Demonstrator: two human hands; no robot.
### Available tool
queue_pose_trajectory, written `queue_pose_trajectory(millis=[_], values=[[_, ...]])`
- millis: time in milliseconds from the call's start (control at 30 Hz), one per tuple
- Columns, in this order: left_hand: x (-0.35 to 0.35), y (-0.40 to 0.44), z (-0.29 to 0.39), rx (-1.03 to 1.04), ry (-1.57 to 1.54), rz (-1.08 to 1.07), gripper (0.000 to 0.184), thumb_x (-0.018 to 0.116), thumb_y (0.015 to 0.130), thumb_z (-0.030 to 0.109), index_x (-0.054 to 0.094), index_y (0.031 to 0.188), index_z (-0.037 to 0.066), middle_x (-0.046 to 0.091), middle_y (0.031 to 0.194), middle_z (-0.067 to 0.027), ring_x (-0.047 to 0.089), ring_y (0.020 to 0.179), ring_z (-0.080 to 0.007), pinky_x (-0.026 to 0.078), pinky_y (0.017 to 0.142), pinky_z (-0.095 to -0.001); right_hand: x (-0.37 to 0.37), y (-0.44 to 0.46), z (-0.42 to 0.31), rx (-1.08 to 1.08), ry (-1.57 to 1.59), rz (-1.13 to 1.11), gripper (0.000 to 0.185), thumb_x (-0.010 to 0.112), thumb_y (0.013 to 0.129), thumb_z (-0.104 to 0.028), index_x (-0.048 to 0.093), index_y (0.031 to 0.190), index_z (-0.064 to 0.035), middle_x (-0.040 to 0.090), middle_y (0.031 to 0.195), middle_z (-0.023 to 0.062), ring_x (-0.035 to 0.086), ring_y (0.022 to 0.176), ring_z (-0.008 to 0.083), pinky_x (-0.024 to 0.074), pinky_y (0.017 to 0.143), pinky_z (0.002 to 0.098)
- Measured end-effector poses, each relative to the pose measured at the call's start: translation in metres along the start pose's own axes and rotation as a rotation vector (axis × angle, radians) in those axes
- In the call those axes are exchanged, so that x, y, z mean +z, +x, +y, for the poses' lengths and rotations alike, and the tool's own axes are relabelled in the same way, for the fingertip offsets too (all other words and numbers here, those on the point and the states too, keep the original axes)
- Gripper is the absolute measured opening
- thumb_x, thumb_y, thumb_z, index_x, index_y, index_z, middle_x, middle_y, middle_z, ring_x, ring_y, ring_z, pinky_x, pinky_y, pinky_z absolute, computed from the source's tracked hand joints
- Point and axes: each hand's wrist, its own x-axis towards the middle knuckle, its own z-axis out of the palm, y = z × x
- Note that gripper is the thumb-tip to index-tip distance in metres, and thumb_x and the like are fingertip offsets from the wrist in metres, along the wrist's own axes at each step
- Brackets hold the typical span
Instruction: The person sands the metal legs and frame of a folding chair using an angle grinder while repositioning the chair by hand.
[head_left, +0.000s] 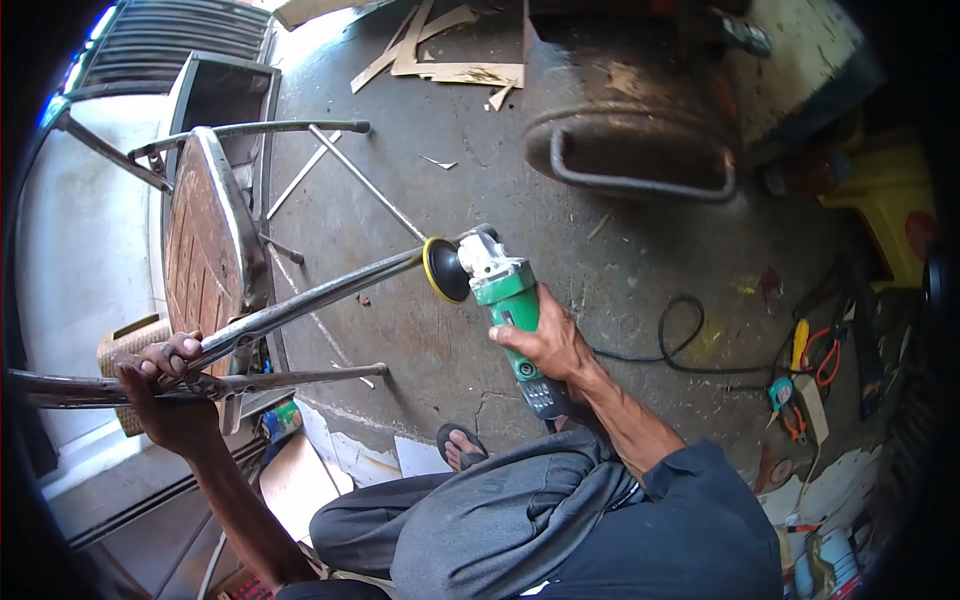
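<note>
My right hand (548, 340) is wrapped round the green body of an angle grinder (510, 290). The grinder carries a black disc with a yellow rim (444, 270), which meets a metal tube near the tube's far end. That tube is a leg of a metal chair (330, 290) lying tipped on its side, its worn brown seat (205, 230) turned to the left. My left hand (165, 380) grips the chair frame where two tubes cross, close to the seat. Whether the disc is spinning I cannot tell.
A rusty metal tank with a handle (640, 150) stands at upper right. Wood scraps (455, 72) lie at the top. The grinder's black cord (665, 358) loops over the floor towards pliers (795, 422) and a yellow-handled tool (800, 345). A sandalled foot (462, 447) rests below the chair.
</note>
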Motion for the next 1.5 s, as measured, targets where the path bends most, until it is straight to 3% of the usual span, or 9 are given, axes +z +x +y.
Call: queue_pose_trajectory(millis=[400, 533, 567, 800, 833, 900, 1233, 1367, 1500], values=[[0.023, -0.054, 0.014, 0.118, 0.182, -0.049, 0.041, 0.048, 0.107, 0.051, 0.04, 0.09, 0.015, 0.047, 0.071, -0.0017, 0.058, 0.076, -0.0235, 0.046, 0.096, -0.0534, -0.039, 0.004, -0.026, 0.022, -0.157, -0.122, 0.079, 0.078, 0.078, -0.046, 0.052, 0.13, 0.0066, 0.067, 0.115, 0.0261, 0.069, 0.103, 0.0359, 0.0543, 0.092, 0.0454], [0.039, -0.064, 0.012, 0.297, 0.272, -0.036, 0.033, 0.053, 0.104, 0.036, 0.042, 0.082, 0.014, 0.055, 0.056, -0.0032, 0.064, 0.053, -0.0225, 0.057, 0.072, -0.0461, -0.062, 0.036, -0.015, 0.146, -0.244, -0.119, 0.076, 0.08, 0.076, -0.046, 0.054, 0.126, 0.0046, 0.068, 0.109, 0.0243, 0.069, 0.101, 0.0339, 0.0542, 0.09, 0.0445], [0.056, -0.063, 0.014, 0.287, 0.246, 0.025, 0.034, 0.057, 0.098, 0.024, 0.044, 0.069, 0.013, 0.061, 0.055, -0.0017, 0.069, 0.055, -0.021, 0.059, 0.07, -0.0429, -0.066, 0.039, -0.014, 0.15, -0.274, -0.132, 0.077, 0.08, 0.076, -0.046, 0.054, 0.127, 0.0044, 0.068, 0.108, 0.0244, 0.069, 0.103, 0.0341, 0.0538, 0.091, 0.0444], [0.053, -0.082, 0.019, 0.288, 0.248, -0.132, 0.032, 0.061, 0.099, 0.038, 0.05, 0.083, 0.013, 0.057, 0.056, 0.0002, 0.062, 0.053, -0.0191, 0.052, 0.07, -0.0402, -0.085, 0.044, -0.033, 0.164, -0.262, -0.223, 0.074, 0.082, 0.075, -0.041, 0.056, 0.13, 0.0001, 0.067, 0.113, 0.0178, 0.065, 0.106, 0.0277, 0.0506, 0.092, 0.041], [0.062, -0.083, 0.019, 0.298, 0.224, -0.107, 0.032, 0.067, 0.098, 0.037, 0.053, 0.085, 0.012, 0.066, 0.061, -0.0026, 0.07, 0.059, -0.0207, 0.056, 0.074, -0.0428, -0.091, 0.052, -0.035, 0.104, -0.41, -0.233, 0.074, 0.082, 0.076, -0.04, 0.055, 0.131, 0.0009, 0.067, 0.11, 0.018, 0.065, 0.103, 0.0272, 0.0508, 0.092, 0.041], [0.054, -0.075, 0.03, 0.268, 0.245, -0.392, 0.046, 0.041, 0.108, 0.048, 0.056, 0.088, 0.009, 0.064, 0.064, -0.0109, 0.071, 0.063, -0.0358, 0.059, 0.074, -0.0628, -0.098, 0.052, -0.048, 0.095, -0.398, -0.291, 0.074, 0.082, 0.076, -0.04, 0.055, 0.131, 0.0007, 0.068, 0.109, 0.0184, 0.066, 0.1, 0.0277, 0.0512, 0.09, 0.041], [0.066, -0.067, 0.04, 0.269, 0.213, -0.718, 0.042, 0.05, 0.1, 0.019, 0.049, 0.061, 0.004, 0.068, 0.066, -0.0171, 0.074, 0.068, -0.0362, 0.061, 0.072, -0.0565, -0.102, 0.055, -0.049, 0.172, -0.292, -0.36, 0.071, 0.081, 0.078, -0.037, 0.056, 0.134, -0.001, 0.066, 0.111, 0.0115, 0.061, 0.101, 0.0213, 0.0479, 0.092, 0.0364], [0.062, -0.076, 0.038, 0.338, 0.178, -0.697, 0.044, 0.052, 0.103, 0.025, 0.048, 0.065, 0.003, 0.067, 0.066, -0.0164, 0.075, 0.068, -0.0355, 0.062, 0.069, -0.0542, -0.102, 0.061, -0.046, 0.268, -0.24, -0.377, 0.069, 0.08, 0.079, -0.035, 0.057, 0.135, -0.0025, 0.064, 0.114, 0.0091, 0.059, 0.105, 0.0205, 0.0456, 0.094, 0.0355], [0.047, -0.09, 0.035, 0.36, 0.113, -0.579, 0.04, 0.053, 0.104, 0.028, 0.051, 0.074, 0.002, 0.069, 0.066, -0.0155, 0.076, 0.066, -0.0326, 0.063, 0.065, -0.0505, -0.099, 0.062, -0.053, 0.383, -0.011, -0.42, 0.062, 0.077, 0.082, -0.035, 0.055, 0.128, -0.0009, 0.061, 0.097, 0.0089, 0.066, 0.076, 0.0188, 0.0569, 0.067, 0.0331]])
